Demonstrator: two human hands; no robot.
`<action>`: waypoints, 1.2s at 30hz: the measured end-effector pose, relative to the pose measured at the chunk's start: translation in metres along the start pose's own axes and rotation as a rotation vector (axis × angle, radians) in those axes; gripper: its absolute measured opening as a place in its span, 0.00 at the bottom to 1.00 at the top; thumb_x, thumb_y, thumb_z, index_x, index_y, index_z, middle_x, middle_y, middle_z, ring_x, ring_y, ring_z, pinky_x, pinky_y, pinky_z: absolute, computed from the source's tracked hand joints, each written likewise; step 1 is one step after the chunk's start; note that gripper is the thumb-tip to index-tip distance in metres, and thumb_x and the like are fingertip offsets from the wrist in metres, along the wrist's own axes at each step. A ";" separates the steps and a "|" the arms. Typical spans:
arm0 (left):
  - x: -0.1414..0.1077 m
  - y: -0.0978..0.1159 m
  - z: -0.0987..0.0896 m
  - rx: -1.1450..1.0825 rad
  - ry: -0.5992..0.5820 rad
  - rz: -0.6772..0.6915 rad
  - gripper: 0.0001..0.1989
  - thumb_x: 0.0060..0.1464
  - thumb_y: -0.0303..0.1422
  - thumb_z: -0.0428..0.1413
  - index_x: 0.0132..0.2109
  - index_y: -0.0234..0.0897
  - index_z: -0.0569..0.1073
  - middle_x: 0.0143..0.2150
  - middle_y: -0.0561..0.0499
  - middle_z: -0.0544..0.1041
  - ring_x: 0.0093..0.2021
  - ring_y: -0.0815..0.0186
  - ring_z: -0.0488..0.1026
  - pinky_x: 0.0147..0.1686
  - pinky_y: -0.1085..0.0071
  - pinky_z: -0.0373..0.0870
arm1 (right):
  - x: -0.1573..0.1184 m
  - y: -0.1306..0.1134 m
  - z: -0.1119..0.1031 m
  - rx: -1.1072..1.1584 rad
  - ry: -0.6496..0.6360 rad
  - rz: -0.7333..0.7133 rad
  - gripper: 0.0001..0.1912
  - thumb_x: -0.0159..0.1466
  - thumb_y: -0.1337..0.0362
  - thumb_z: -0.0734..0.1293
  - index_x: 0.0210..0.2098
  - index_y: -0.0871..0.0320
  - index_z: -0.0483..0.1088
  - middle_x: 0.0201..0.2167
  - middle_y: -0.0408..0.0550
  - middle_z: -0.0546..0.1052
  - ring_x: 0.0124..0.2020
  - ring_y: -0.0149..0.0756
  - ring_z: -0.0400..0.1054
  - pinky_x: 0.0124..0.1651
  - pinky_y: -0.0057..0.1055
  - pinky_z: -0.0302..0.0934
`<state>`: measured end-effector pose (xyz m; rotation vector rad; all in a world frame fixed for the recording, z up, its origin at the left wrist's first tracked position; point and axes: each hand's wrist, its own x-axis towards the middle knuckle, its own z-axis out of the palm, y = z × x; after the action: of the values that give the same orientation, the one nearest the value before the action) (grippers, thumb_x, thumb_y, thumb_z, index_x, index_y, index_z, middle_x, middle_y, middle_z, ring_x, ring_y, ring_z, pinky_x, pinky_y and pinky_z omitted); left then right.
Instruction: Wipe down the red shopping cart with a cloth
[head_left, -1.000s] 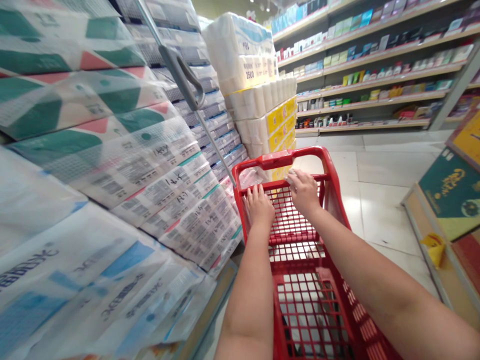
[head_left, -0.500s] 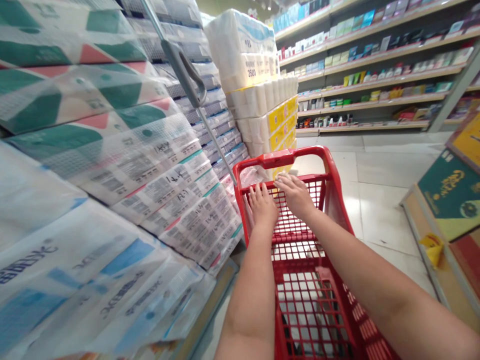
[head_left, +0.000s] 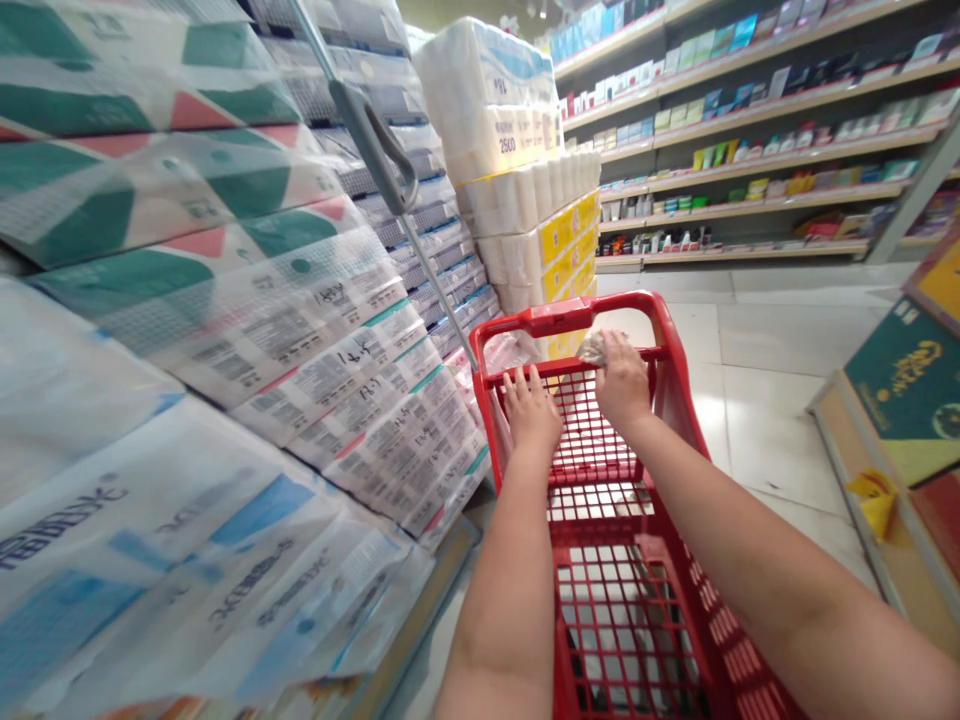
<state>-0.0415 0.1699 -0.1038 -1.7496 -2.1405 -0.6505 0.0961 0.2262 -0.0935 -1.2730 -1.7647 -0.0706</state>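
Red mesh shopping cart (head_left: 559, 318) sits lower centre of the frame, running up from the bottom edge, with both forearms reaching into it from below. Left hand (head_left: 531, 412) lies on the cart's red crossbar (head_left: 570, 366), fingers slightly apart and hooked loosely over the bar. Right hand (head_left: 622, 380) is on the same bar, fingers curled over it, and a small wad of crumpled clear plastic (head_left: 596, 348) pokes out at its thumb side. The plastic looks held against the bar, but the exact grip is partly hidden. The 2 hands are near each other, not touching.

Cart looks stiff and fairly light, probably moulded plastic, with its crossbar and top rim the obvious places to hold. The plastic wad looks soft, light and maybe slippery, so it would need a pinch.

Wrapped toilet paper bales (head_left: 150, 230) fill the left side, with a taller stack of roll packs (head_left: 510, 130) just beyond the cart. A grey-handled metal pole (head_left: 367, 130) leans along the stacks. Store shelves (head_left: 750, 130) run across the upper right, and a green and yellow display (head_left: 907, 390) stands at the right edge on the tile floor (head_left: 772, 430).
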 end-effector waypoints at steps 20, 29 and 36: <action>-0.001 0.000 0.001 0.050 -0.015 0.005 0.32 0.60 0.35 0.49 0.68 0.31 0.53 0.70 0.40 0.52 0.70 0.47 0.44 0.66 0.48 0.50 | 0.006 0.007 -0.013 -0.059 -0.033 0.091 0.22 0.61 0.70 0.60 0.54 0.54 0.69 0.58 0.51 0.69 0.56 0.51 0.58 0.54 0.49 0.57; -0.001 0.000 -0.002 0.045 -0.017 0.007 0.32 0.59 0.34 0.49 0.68 0.31 0.54 0.70 0.39 0.52 0.70 0.46 0.44 0.66 0.47 0.49 | 0.008 0.009 -0.018 -0.070 -0.059 0.115 0.22 0.61 0.67 0.60 0.54 0.54 0.70 0.58 0.49 0.69 0.55 0.52 0.58 0.51 0.48 0.58; 0.000 0.002 -0.002 0.042 -0.037 -0.009 0.32 0.60 0.35 0.49 0.68 0.32 0.53 0.71 0.40 0.52 0.70 0.47 0.44 0.65 0.47 0.50 | 0.005 0.009 -0.013 -0.086 -0.010 0.127 0.23 0.61 0.67 0.59 0.55 0.56 0.69 0.58 0.51 0.70 0.55 0.52 0.58 0.53 0.49 0.57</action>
<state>-0.0398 0.1691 -0.1016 -1.7444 -2.1723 -0.5757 0.1111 0.2272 -0.0866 -1.4470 -1.7000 -0.0681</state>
